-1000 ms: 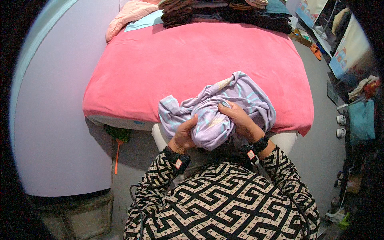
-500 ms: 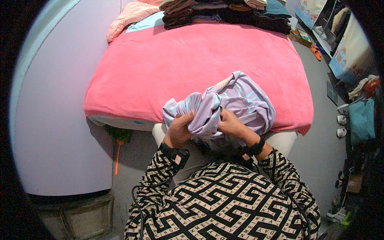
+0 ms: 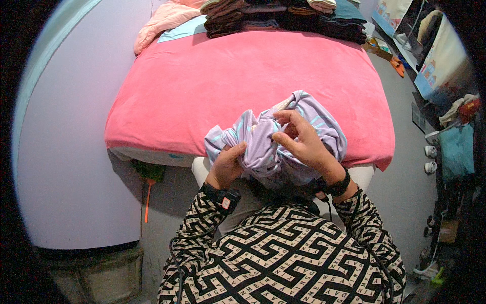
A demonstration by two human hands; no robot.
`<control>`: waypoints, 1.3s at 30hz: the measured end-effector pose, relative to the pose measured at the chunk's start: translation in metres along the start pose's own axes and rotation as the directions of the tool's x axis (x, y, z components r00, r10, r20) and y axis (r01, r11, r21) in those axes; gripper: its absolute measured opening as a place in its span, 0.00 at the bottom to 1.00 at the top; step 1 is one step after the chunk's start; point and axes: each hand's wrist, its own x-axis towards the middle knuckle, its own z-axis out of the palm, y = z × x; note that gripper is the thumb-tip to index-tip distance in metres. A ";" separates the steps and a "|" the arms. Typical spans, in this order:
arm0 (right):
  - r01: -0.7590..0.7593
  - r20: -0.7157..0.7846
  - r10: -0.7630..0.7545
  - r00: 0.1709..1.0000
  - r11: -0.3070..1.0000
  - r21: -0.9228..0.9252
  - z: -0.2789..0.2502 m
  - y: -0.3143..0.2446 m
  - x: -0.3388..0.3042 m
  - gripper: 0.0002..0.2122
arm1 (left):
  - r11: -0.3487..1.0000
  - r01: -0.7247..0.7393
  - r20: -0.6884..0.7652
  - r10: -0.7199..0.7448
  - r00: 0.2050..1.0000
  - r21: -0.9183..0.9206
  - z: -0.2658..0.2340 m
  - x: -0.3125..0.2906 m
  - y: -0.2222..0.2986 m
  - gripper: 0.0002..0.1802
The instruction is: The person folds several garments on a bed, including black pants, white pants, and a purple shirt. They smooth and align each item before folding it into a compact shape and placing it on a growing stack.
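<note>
A lavender piece of clothing with pale blue markings (image 3: 260, 144) lies bunched over my lap and the near edge of the bed; its exact kind cannot be made out in the folds. At its left side, my left hand (image 3: 227, 164) is closed on the gathered fabric, thumb on top. My right hand (image 3: 306, 144) is just over the bundle's middle, thumb and forefinger apart, with no cloth visibly pinched between them. Part of the garment is hidden behind this hand and wrist.
A pink sheet (image 3: 243, 76) covers the bed ahead. Stacks of folded dark clothes (image 3: 288, 20) stand at its far end, beside a pale pink quilt (image 3: 164, 23). A green duster with an orange handle (image 3: 149, 197) is at the bed's lower left. White shoes (image 3: 430, 159) sit on the right floor.
My right hand has come out of the folds and moved up over the bundle, its fingers now spread. My left hand keeps its hold in nearly the same place.
</note>
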 end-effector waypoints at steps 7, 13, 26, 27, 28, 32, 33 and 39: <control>-0.354 0.318 0.272 0.908 0.905 0.237 0.018 0.029 -0.008 0.13 | 0.991 -0.057 0.066 0.049 0.997 0.121 0.006 -0.001 -0.004 0.27; -0.325 0.166 0.298 0.940 0.930 0.171 0.032 0.055 -0.011 0.07 | 0.994 -0.014 0.037 0.010 0.999 0.106 0.010 -0.001 -0.007 0.25; -0.219 -0.078 0.244 0.967 0.946 0.238 0.021 0.019 -0.018 0.08 | 0.984 -0.059 -0.020 0.064 0.998 0.170 0.013 0.008 -0.010 0.26; -0.191 -0.077 0.208 0.975 0.965 0.179 0.019 0.017 -0.017 0.09 | 0.984 -0.089 -0.009 0.091 0.996 0.153 0.011 0.009 -0.012 0.26; -0.163 -0.074 0.172 0.982 0.979 0.119 0.018 0.016 -0.018 0.10 | 0.984 -0.084 -0.012 0.087 0.996 0.158 0.009 0.010 -0.014 0.25; -0.184 0.044 0.181 0.983 0.977 0.105 0.022 0.017 -0.021 0.18 | 0.979 -0.060 -0.051 0.072 0.996 0.195 0.003 0.014 -0.021 0.24; -0.225 0.080 0.215 0.973 0.963 0.145 0.024 0.017 -0.022 0.20 | 0.976 -0.077 -0.043 0.088 0.995 0.202 0.003 0.015 -0.021 0.24; -0.178 0.039 0.174 0.984 0.943 0.280 0.025 0.024 -0.022 0.11 | 0.974 -0.066 -0.101 0.089 0.991 0.218 0.011 0.014 -0.016 0.20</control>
